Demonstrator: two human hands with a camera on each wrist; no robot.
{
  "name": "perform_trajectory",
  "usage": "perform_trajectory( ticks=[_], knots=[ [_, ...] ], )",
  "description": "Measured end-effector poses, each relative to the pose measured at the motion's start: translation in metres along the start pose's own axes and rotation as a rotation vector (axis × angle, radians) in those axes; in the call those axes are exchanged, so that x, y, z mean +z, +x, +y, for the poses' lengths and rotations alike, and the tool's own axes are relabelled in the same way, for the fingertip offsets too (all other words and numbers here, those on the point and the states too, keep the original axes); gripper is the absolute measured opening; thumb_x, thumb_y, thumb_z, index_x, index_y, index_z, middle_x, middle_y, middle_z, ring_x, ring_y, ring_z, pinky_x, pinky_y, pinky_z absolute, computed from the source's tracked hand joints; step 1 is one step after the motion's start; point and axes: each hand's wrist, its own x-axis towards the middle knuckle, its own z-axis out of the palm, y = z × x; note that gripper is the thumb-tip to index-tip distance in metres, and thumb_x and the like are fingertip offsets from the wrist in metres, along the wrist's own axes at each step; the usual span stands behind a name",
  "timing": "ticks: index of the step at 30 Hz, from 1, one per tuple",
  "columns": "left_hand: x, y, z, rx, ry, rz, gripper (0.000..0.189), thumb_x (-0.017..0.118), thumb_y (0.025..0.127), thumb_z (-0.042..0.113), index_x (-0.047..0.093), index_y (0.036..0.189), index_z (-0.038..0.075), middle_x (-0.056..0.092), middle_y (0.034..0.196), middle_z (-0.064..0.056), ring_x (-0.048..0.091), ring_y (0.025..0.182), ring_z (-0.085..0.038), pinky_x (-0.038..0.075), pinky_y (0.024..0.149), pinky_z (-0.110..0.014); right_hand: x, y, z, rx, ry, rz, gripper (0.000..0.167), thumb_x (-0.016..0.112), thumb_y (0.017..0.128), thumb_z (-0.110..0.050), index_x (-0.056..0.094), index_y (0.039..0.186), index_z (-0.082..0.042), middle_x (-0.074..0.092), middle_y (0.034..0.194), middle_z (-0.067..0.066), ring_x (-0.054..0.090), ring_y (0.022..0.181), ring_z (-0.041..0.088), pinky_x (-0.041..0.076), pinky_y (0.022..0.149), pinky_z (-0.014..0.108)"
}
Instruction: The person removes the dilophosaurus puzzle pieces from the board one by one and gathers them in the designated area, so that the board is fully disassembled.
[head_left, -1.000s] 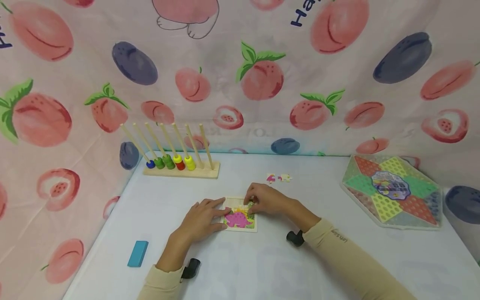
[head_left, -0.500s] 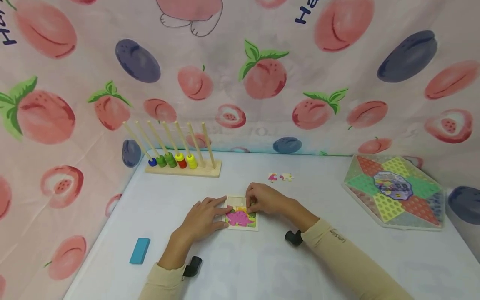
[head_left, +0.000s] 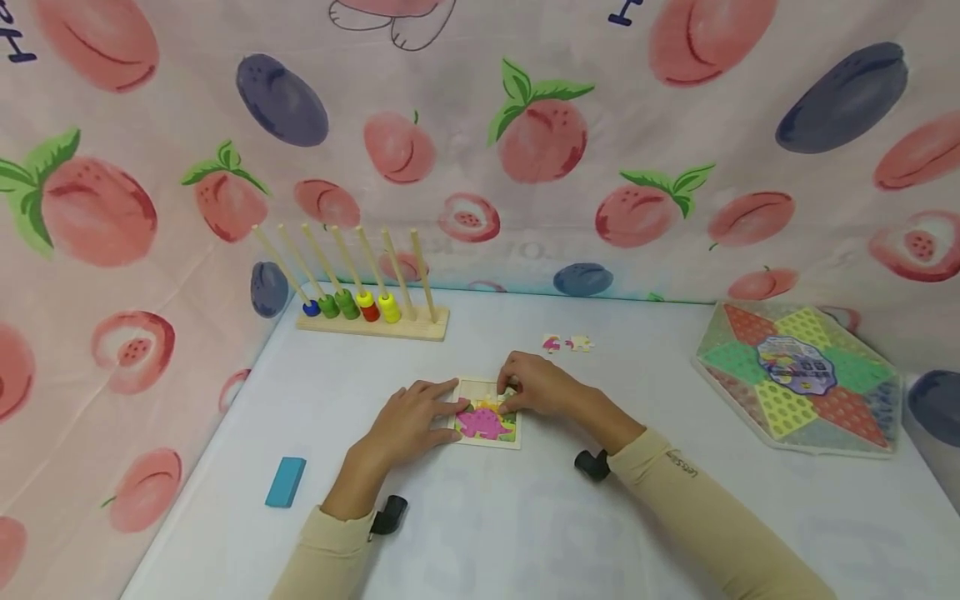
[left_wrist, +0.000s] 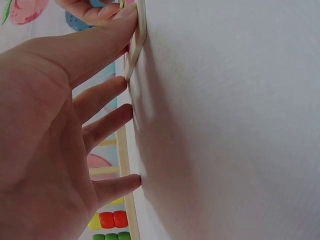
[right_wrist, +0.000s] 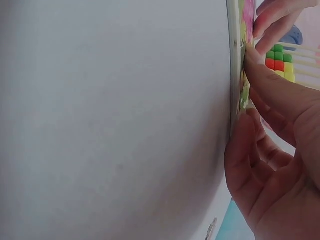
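Mid-frame in the head view, your right hand (head_left: 546, 385) hides the upper right corner of the square wooden dinosaur puzzle (head_left: 483, 423). The bottom edge crops your beige sleeves (head_left: 705, 517); print on the hexagonal, multicoloured game board (head_left: 798, 379) at right is illegibly small.

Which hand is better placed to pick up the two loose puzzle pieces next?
Probably the right hand: it is closer to the loose pieces, which lie beyond it on its own side. The left hand is farther away and touches the left edge of the puzzle frame.
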Motion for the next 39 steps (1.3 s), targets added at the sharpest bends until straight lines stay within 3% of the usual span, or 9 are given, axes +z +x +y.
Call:
perform_trajectory(
  ticks=[6,11,15,17,20,25,31,39],
  knots=[
    [0.0,0.002,0.0,0.003,0.006,-0.005,0.054,0.079,0.086,0.042,0.064,0.138,0.033,0.049,0.159,0.001,0.051,0.139,-0.03,0.042,0.115,-0.062,0.001,-0.002,-0.003,0.019,-0.018,0.012,0.02,0.085,0.083,-0.031,0.071,0.093,-0.021,0.06,0.098,-0.001,0.053,0.087,0.014,0.049,0.078,0.026],
    [-0.001,0.002,0.001,-0.001,-0.002,-0.013,0.055,0.079,0.087,0.042,0.063,0.138,0.033,0.048,0.16,0.001,0.05,0.14,-0.03,0.04,0.116,-0.063,0.002,-0.003,-0.008,0.03,-0.131,0.058,0.019,0.086,0.082,-0.034,0.072,0.089,-0.025,0.063,0.098,-0.005,0.053,0.091,0.013,0.052,0.083,0.029],
    [0.0,0.002,0.001,0.005,-0.002,-0.004,0.055,0.079,0.087,0.042,0.063,0.139,0.033,0.049,0.16,0.0,0.05,0.14,-0.03,0.041,0.115,-0.063,0.002,-0.005,-0.009,-0.008,-0.19,0.114,0.016,0.086,0.082,-0.032,0.074,0.09,-0.024,0.068,0.101,-0.007,0.056,0.091,0.01,0.054,0.086,0.03],
    [0.0,0.002,0.001,0.002,-0.003,-0.002,0.055,0.079,0.087,0.042,0.064,0.138,0.032,0.049,0.159,0.001,0.05,0.14,-0.03,0.04,0.115,-0.062,0.001,-0.006,-0.009,-0.033,-0.143,0.127,0.013,0.084,0.084,-0.028,0.075,0.092,-0.023,0.069,0.099,-0.008,0.059,0.089,0.009,0.055,0.085,0.029],
    [-0.001,0.001,0.001,-0.007,-0.01,-0.004,0.054,0.078,0.087,0.041,0.064,0.138,0.032,0.048,0.16,0.001,0.05,0.14,-0.03,0.04,0.116,-0.062,-0.002,-0.007,-0.007,-0.05,0.026,0.135,0.01,0.083,0.086,-0.021,0.074,0.092,-0.02,0.07,0.095,-0.006,0.062,0.088,0.01,0.056,0.083,0.027],
    [0.0,0.001,0.001,-0.002,-0.013,0.0,0.053,0.078,0.088,0.041,0.064,0.138,0.032,0.048,0.16,0.001,0.05,0.14,-0.03,0.04,0.116,-0.063,-0.011,-0.01,0.005,0.002,0.274,0.189,0.01,0.082,0.087,-0.021,0.073,0.091,-0.02,0.072,0.091,-0.003,0.064,0.086,0.013,0.056,0.075,0.024],
    [0.0,0.0,0.002,-0.001,-0.024,-0.001,0.054,0.078,0.088,0.04,0.063,0.139,0.031,0.048,0.16,0.0,0.049,0.142,-0.031,0.039,0.117,-0.064,-0.033,-0.023,0.036,0.109,0.329,0.238,0.01,0.074,0.094,-0.017,0.071,0.102,-0.012,0.071,0.103,0.007,0.065,0.08,0.016,0.059,0.064,0.027],
    [0.001,0.0,0.002,-0.011,-0.032,-0.012,0.054,0.078,0.089,0.04,0.062,0.14,0.032,0.046,0.161,0.002,0.047,0.144,-0.031,0.035,0.118,-0.065,-0.077,-0.057,0.097,0.227,0.299,0.262,0.021,0.063,0.096,-0.008,0.068,0.116,-0.003,0.065,0.122,0.021,0.069,0.09,0.025,0.062,0.07,0.029]
  ],
)
